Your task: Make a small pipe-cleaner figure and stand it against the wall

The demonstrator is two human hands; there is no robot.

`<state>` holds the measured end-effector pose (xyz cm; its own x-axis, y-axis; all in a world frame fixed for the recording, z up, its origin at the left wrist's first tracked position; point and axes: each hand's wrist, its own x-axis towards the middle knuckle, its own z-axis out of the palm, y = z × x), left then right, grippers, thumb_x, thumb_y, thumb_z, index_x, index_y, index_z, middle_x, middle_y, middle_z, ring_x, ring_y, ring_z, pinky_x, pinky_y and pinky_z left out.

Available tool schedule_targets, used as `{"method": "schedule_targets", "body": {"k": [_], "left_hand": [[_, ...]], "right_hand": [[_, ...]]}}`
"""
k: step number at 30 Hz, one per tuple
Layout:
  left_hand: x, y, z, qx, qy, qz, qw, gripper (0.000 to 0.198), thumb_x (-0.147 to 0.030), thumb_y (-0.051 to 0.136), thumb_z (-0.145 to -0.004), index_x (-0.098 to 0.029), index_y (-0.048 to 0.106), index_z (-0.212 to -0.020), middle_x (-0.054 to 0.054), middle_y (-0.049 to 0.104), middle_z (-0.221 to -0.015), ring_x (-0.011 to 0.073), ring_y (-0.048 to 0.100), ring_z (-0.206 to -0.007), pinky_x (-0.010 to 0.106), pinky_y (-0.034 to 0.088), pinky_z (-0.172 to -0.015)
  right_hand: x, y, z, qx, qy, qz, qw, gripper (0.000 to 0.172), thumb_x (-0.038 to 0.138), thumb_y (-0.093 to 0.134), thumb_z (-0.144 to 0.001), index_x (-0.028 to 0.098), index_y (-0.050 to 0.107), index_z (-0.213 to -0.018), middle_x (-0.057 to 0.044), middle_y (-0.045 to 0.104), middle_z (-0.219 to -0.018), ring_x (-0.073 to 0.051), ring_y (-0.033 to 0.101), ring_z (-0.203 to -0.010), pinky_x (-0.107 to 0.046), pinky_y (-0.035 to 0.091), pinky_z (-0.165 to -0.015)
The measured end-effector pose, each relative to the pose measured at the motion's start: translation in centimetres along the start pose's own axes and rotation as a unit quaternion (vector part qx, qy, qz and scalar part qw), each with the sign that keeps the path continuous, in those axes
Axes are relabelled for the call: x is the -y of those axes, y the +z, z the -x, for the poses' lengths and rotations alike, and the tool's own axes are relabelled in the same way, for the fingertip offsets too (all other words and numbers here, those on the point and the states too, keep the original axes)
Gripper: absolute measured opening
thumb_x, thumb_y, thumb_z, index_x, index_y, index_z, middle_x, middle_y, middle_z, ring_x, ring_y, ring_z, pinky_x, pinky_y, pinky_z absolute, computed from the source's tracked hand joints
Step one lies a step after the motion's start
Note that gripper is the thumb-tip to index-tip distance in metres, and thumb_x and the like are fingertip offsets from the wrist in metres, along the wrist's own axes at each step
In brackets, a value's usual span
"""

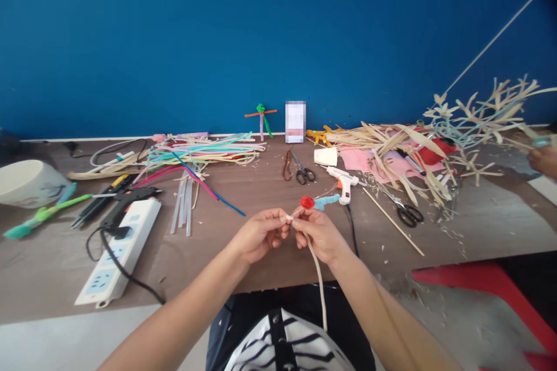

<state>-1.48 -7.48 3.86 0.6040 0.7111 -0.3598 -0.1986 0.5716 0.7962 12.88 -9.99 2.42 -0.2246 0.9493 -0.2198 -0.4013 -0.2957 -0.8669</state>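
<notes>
My left hand (pixel 260 233) and my right hand (pixel 319 233) meet over the near edge of the brown table (pixel 243 185). Both pinch the top end of a cream pipe cleaner (pixel 319 278), which hangs down from my right hand toward my lap. My right hand also grips a small piece with a red coil (pixel 307 202) and a light blue fuzzy stem (pixel 327 200) sticking out above the fingers.
A white glue gun (pixel 343 181) lies just beyond my right hand; scissors (pixel 303 173) and beads sit behind. Coloured pipe cleaners (pixel 200 153), a black glue gun and a power strip (pixel 117 252) lie left. Dried leaf strips (pixel 391 145) pile right, where another person's hand (pixel 543 159) shows. Red stool (pixel 483 281) lower right.
</notes>
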Motion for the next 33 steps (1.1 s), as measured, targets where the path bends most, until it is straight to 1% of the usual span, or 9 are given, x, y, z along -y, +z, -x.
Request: {"method": "schedule_targets", "body": {"k": [5,10,12,15,18,22,26,29,33], "left_hand": [[-0.4,-0.4,-0.2,0.038,-0.017,0.044,0.998,0.016,-0.023,0.064,-0.062,-0.012,0.054,-0.065,-0.001,0.046,-0.054,0.0049,0.041,-0.048,0.014,0.024,-0.039],[-1.4,-1.4,-0.1,0.135,-0.060,-0.076,0.986,0.019,-0.028,0.065,-0.058,-0.012,0.057,-0.063,0.001,0.052,-0.051,0.0073,0.045,-0.045,0.018,0.028,-0.041],[-2.0,-1.8,-0.1,0.168,-0.093,-0.154,0.969,0.017,-0.029,0.065,-0.058,-0.013,0.060,-0.062,0.001,0.054,-0.051,0.0081,0.045,-0.045,0.019,0.030,-0.044],[-3.0,-2.0,-0.4,0.223,-0.149,-0.255,0.929,0.014,-0.027,0.066,-0.057,-0.015,0.064,-0.065,0.001,0.057,-0.054,0.0100,0.047,-0.049,0.021,0.034,-0.048],[-3.8,-1.7,-0.8,0.261,-0.162,-0.326,0.894,0.011,-0.023,0.064,-0.057,-0.017,0.066,-0.066,0.001,0.058,-0.055,0.0104,0.047,-0.050,0.021,0.035,-0.049],[-4.2,-1.3,-1.3,0.223,-0.113,-0.376,0.892,0.008,-0.017,0.059,-0.059,-0.015,0.066,-0.063,0.000,0.057,-0.053,0.0096,0.047,-0.049,0.020,0.035,-0.049],[-4.1,-1.4,-1.4,0.133,-0.086,-0.367,0.917,0.009,-0.016,0.055,-0.059,-0.013,0.064,-0.062,-0.001,0.055,-0.049,0.0091,0.049,-0.048,0.020,0.036,-0.049],[-4.1,-1.4,-1.5,0.075,-0.074,-0.341,0.934,0.009,-0.019,0.055,-0.060,-0.013,0.061,-0.061,-0.002,0.055,-0.047,0.0085,0.049,-0.047,0.019,0.035,-0.048],[-3.9,-1.1,-1.8,0.013,-0.051,-0.312,0.948,0.009,-0.020,0.055,-0.058,-0.012,0.055,-0.053,-0.002,0.052,-0.044,0.0076,0.048,-0.043,0.018,0.032,-0.043]], "right_hand": [[0.3,-0.2,-0.4,0.029,0.014,-0.002,0.999,0.022,0.029,0.064,-0.064,0.015,0.048,-0.070,0.007,0.051,-0.053,-0.001,0.034,-0.033,-0.016,0.032,-0.035],[1.2,-1.8,-1.0,0.130,0.030,0.120,0.984,0.023,0.029,0.068,-0.060,0.013,0.053,-0.068,0.005,0.051,-0.057,-0.005,0.042,-0.045,-0.017,0.034,-0.043],[2.0,-2.5,-1.5,0.205,0.054,0.199,0.957,0.023,0.029,0.068,-0.060,0.013,0.055,-0.069,0.003,0.053,-0.061,-0.007,0.047,-0.053,-0.019,0.037,-0.050],[3.4,-3.2,-2.3,0.307,0.069,0.312,0.896,0.021,0.029,0.065,-0.063,0.011,0.060,-0.073,0.001,0.056,-0.067,-0.009,0.050,-0.063,-0.021,0.039,-0.061],[4.9,-3.1,-3.4,0.350,0.052,0.386,0.852,0.021,0.029,0.061,-0.066,0.010,0.061,-0.075,0.001,0.057,-0.067,-0.009,0.050,-0.064,-0.021,0.038,-0.064],[6.9,-2.1,-4.0,0.329,0.016,0.489,0.808,0.018,0.027,0.057,-0.068,0.011,0.060,-0.075,0.002,0.056,-0.063,-0.008,0.048,-0.058,-0.019,0.036,-0.057],[8.9,-0.4,-2.8,0.223,-0.035,0.634,0.740,0.014,0.023,0.051,-0.070,0.013,0.060,-0.072,0.003,0.056,-0.060,-0.008,0.046,-0.054,-0.018,0.031,-0.050],[10.0,1.5,-1.2,0.161,-0.090,0.731,0.657,0.014,0.020,0.048,-0.072,0.017,0.061,-0.070,0.001,0.058,-0.061,-0.010,0.050,-0.059,-0.021,0.032,-0.054],[10.1,4.5,0.9,0.116,-0.140,0.835,0.520,0.016,0.013,0.046,-0.073,0.014,0.062,-0.073,-0.007,0.061,-0.072,-0.018,0.056,-0.068,-0.026,0.036,-0.062]]}}
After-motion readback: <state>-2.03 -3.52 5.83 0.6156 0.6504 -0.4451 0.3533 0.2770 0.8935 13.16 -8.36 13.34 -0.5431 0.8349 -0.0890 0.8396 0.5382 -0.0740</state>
